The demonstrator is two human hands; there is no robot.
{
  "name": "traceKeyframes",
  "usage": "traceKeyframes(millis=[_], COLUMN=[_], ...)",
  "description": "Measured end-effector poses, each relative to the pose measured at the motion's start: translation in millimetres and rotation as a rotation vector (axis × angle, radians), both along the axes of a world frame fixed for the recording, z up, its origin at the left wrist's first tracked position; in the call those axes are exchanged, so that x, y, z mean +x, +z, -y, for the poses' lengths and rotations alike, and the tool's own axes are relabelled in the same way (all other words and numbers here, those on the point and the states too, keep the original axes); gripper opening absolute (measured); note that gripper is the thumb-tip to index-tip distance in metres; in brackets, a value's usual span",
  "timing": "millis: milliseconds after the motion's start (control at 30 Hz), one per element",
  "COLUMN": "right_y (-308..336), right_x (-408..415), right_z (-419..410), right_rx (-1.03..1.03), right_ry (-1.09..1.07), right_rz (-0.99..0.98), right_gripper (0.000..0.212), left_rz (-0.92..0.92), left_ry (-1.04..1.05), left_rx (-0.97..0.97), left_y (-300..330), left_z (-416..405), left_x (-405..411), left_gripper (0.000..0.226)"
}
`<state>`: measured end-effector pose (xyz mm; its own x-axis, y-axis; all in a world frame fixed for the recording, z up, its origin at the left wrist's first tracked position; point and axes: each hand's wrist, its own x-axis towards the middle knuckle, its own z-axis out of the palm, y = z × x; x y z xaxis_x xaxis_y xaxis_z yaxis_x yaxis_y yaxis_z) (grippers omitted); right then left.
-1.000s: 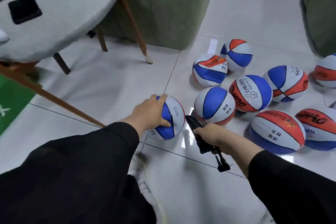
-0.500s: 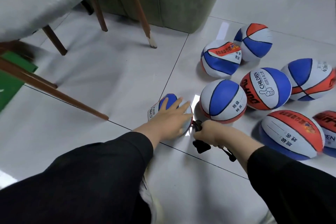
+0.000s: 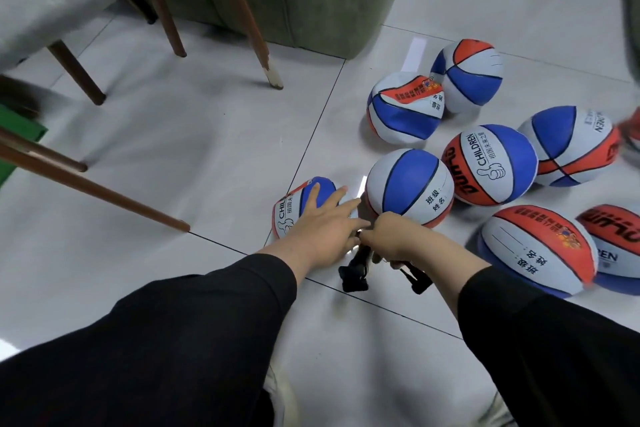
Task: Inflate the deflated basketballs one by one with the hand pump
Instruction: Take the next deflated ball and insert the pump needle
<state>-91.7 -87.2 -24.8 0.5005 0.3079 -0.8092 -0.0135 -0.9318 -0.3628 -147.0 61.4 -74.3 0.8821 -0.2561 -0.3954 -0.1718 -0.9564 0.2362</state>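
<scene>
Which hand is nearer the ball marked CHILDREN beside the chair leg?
Left. The left hand lies flat on that ball; the right hand is beside it, gripping the pump.

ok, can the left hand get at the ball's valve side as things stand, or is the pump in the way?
Probably not cleanly: the left hand lies flat on the small ball, and the right hand holds the pump against that side. No valve is visible.

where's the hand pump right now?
Head view, lower centre: the black hand pump is gripped by the right hand, beside the ball under the left hand.
</scene>
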Motion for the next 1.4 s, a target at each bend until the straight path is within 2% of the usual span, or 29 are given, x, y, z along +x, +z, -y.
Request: traceKeyframes(millis=[67,267,333,400,500,600,667,767,867,967,1033,1100,1233,1400], right_y=[1.8,1.7,-6.0,-15.8,-31.6,-48.3,-57.8,-65.6,-71.4,-79.6,-84.6,-89.6,-99.7,-101.2], right_x=[6.6,20.4,19.9,18.8,10.7,-7.9,-20.1,-34.6,-46.6,-58.8,-68.2,-80.5,-109.4,-141.8], right_z=[2.5,12.8,14.2,19.8,30.9,37.1,35.0,25.6,17.7,15.8,16.4,17.8,18.1,13.5], right_rx=[0.049,0.225,0.242,0.197,0.130,0.123,0.174,0.215,0.221,0.213,0.204,0.206,0.203,0.189], right_ry=[-0.011,-0.364,-0.415,-0.330,-0.052,0.123,0.157,0.210,0.266,0.294,0.316,0.335,0.328,0.333], right_rz=[0.015,-0.154,-0.099,0.021,0.120,0.210,0.232,0.238,0.200,0.194,0.198,0.200,0.164,0.151], right_gripper=[0.030,0.020,0.017,0.017,0.017,0.023,0.027,0.029,0.033,0.032,0.031,0.036,0.049,0.056], left_rz=[-0.015,-0.039,-0.030,-0.011,0.024,0.080,0.095,0.068,0.001,-0.030,-0.045,-0.075,-0.090,0.031], left_ry=[0.010,0.050,0.057,0.084,0.130,0.193,0.234,0.316,0.344,0.318,0.400,0.499,0.572,0.637], left_rx=[-0.027,-0.084,-0.081,-0.097,-0.124,-0.165,-0.137,-0.057,-0.094,-0.121,-0.191,-0.244,-0.246,-0.250], left_y=[1.2,-1.2,-0.1,1.8,-0.6,-8.3,-10.2,-10.5,-6.9,-1.9,-4.2,-9.1,-14.9,-13.3], left_z=[0.3,-1.0,-1.4,-1.7,-4.7,-13.7,-21.2,-31.1,-42.0,-57.3,-70.1,-82.5,-94.5,-95.4], left_x=[1.2,5.7,6.5,6.8,6.0,6.3,5.7,-1.7,-10.0,-19.6,-30.1,-41.9,-56.4,-69.5], left_gripper=[0.040,0.036,0.033,0.035,0.039,0.056,0.067,0.072,0.080,0.103,0.126,0.140,0.141,0.131])
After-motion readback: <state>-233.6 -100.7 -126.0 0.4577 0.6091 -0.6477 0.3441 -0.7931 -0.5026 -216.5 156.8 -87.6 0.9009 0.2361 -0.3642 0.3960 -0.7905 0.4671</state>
